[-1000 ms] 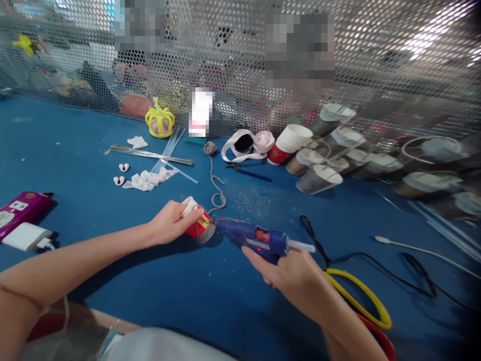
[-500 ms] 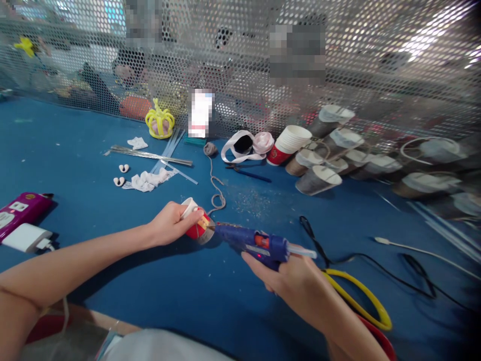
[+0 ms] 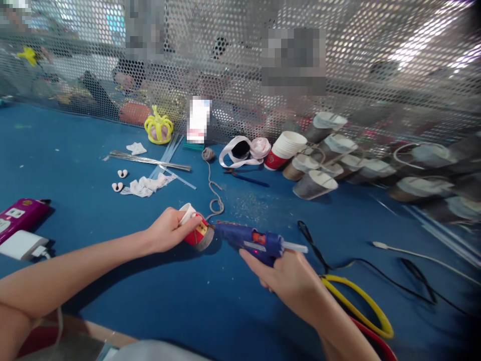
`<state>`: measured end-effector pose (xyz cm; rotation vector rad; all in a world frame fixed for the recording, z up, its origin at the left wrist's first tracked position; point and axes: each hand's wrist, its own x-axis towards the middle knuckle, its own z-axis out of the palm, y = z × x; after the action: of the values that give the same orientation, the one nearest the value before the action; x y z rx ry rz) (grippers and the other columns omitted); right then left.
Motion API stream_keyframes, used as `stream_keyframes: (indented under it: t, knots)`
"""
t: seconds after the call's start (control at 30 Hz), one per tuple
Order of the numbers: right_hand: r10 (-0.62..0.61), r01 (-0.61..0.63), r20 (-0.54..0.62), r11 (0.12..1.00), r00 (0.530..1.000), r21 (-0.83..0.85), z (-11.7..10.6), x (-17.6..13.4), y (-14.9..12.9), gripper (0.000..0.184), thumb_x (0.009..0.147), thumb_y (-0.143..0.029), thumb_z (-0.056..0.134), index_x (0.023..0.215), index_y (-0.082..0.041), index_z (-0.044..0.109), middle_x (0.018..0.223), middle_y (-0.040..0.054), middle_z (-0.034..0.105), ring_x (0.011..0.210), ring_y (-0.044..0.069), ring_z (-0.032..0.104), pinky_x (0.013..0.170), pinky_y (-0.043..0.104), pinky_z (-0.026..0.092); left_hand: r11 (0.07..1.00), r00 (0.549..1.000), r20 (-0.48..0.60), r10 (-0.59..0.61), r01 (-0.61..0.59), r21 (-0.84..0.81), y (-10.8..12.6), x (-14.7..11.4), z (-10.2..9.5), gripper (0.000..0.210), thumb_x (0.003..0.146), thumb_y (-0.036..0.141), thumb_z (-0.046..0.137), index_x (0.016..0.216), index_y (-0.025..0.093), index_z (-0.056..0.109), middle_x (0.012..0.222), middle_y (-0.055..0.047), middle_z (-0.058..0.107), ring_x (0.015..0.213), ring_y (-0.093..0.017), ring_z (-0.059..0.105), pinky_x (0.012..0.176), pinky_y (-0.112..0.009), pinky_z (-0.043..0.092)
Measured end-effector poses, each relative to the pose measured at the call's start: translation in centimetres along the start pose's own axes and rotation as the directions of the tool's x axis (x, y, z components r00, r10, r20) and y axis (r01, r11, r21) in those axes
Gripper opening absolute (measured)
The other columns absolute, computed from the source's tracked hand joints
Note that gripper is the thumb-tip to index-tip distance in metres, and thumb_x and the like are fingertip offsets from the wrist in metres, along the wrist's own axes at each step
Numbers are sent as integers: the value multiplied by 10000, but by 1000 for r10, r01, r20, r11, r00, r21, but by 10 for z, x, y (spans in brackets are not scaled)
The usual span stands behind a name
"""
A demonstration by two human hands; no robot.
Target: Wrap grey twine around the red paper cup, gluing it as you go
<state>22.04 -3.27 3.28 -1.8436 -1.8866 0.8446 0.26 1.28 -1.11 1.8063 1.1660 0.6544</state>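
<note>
My left hand (image 3: 168, 230) grips a red and white paper cup (image 3: 197, 236), tilted on its side, with grey yarn wound round its base end. Closed round the handle of a blue glue gun (image 3: 249, 239) is my right hand (image 3: 287, 273). The gun's nozzle points left and meets the cup's side, or comes very close to it. A clear glue stick (image 3: 295, 247) juts from its rear. From beside the cup, a strand of grey yarn (image 3: 216, 205) runs back to a small yarn ball (image 3: 208, 154).
Behind stand a stack of paper cups (image 3: 288, 145), several yarn-wrapped cups (image 3: 314, 184) and a perforated metal screen (image 3: 233, 75). Blue-handled pliers (image 3: 248, 178), metal wires (image 3: 150, 160) and a yellow crown-like piece (image 3: 158, 128) lie about. Black cable (image 3: 376, 264) loops at right; a purple power strip (image 3: 22, 215) sits left.
The glue gun and my right hand have shifted slightly left in view. The cup is turned a little, showing more of its yarn-wrapped end. The camera view has tilted slightly.
</note>
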Motion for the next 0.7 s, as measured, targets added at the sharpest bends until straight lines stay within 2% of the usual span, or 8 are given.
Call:
stream_keyframes:
  t: [0.17,0.3,0.4,0.7]
  knots:
    - [40,-40,25,999,999,10,1,1,0,321,700,-380,524,458,-211,399,320,-51,415,282,93,407,314,206,343,1000,1000,-8,14,-14,5,0,0,0,469,834,435,357,540,109,523,481,22,357,473,-75,295,423,-183,247]
    - [-65,65,-10,998,998,-18,-2,-2,-1,283,700,-359,527,478,-215,427,317,-57,411,291,95,396,311,209,331,1000,1000,5,19,-19,-14,1,1,0,468,841,428,344,616,94,583,496,19,394,480,-78,320,432,-179,267]
    - [-148,146,-49,988,988,-47,-4,-4,-3,231,700,-333,517,511,-208,472,373,-41,464,346,108,436,357,218,363,1000,1000,16,16,-15,-18,1,1,-1,476,845,425,335,661,80,608,515,13,427,494,-79,341,444,-172,282]
    - [-226,222,-83,973,971,-62,-2,-8,-12,197,716,-266,487,535,-209,542,454,-22,513,410,118,482,391,215,378,998,1000,-2,2,-2,-58,0,1,1,487,849,441,326,700,80,618,584,-10,517,536,-86,398,466,-161,327]
